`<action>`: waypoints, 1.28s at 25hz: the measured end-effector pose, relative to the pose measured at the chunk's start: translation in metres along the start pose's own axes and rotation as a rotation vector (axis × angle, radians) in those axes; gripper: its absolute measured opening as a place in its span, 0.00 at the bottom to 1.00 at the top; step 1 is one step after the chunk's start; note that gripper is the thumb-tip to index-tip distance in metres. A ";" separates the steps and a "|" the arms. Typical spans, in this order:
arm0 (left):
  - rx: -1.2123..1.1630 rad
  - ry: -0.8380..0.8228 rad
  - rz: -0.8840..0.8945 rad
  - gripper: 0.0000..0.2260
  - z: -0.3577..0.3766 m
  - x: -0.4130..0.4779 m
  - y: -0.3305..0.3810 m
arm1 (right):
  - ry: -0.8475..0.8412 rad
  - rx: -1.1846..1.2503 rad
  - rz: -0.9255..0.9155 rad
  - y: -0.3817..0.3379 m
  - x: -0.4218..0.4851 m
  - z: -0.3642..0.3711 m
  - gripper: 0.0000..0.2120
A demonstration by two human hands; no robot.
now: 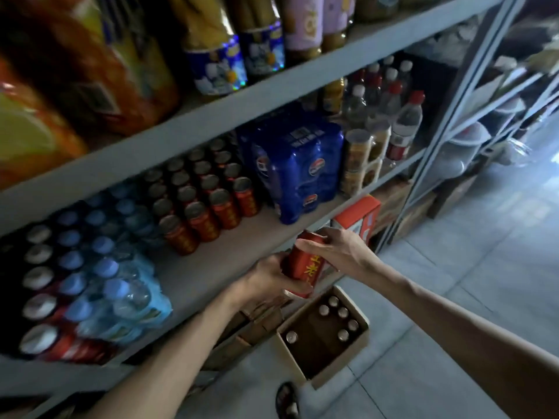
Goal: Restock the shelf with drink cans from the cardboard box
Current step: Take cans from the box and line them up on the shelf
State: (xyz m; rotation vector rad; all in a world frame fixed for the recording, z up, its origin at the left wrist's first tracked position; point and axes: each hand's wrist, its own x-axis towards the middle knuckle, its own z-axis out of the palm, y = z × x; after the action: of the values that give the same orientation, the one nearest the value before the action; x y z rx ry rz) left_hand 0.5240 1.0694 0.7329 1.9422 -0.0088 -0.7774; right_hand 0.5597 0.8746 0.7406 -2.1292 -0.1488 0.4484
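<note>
A red drink can (304,264) with yellow lettering is held upright just in front of the shelf edge (230,267). My left hand (272,278) grips its lower body and base. My right hand (335,246) holds its top rim with curled fingers. Behind it on the shelf stand rows of matching red cans (208,201). The open cardboard box (325,337) sits on the floor below, with several cans along its far side and bare space in its middle.
A blue shrink-wrapped can pack (299,164) stands right of the red cans. Wrapped water bottles (121,267) and more cans (39,291) fill the left. Bare shelf lies in front of the red cans. Below are cartons (357,219). Grey tiled floor (453,267) spreads right.
</note>
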 end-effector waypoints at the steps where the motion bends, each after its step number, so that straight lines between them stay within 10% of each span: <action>1: 0.014 0.048 0.014 0.22 -0.008 -0.009 -0.004 | -0.010 -0.047 -0.018 -0.016 0.003 0.007 0.21; 12: -0.140 0.480 0.124 0.37 -0.063 -0.017 -0.045 | 0.093 0.053 -0.002 -0.079 0.038 0.094 0.24; 17: 0.070 0.493 0.072 0.37 -0.079 -0.007 -0.072 | 0.267 -0.040 -0.015 -0.058 0.064 0.113 0.32; 22: 0.388 0.346 -0.409 0.54 -0.096 0.000 -0.121 | 0.404 -0.025 0.007 -0.023 0.108 0.124 0.30; 32: 0.430 0.273 -0.511 0.49 -0.111 0.029 -0.121 | 0.493 0.009 -0.018 -0.002 0.161 0.159 0.20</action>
State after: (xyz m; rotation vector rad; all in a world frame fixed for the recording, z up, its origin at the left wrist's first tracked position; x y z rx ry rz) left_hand 0.5661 1.2093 0.6525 2.4925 0.5439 -0.8801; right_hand 0.6497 1.0433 0.6203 -2.1618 0.1162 -0.0938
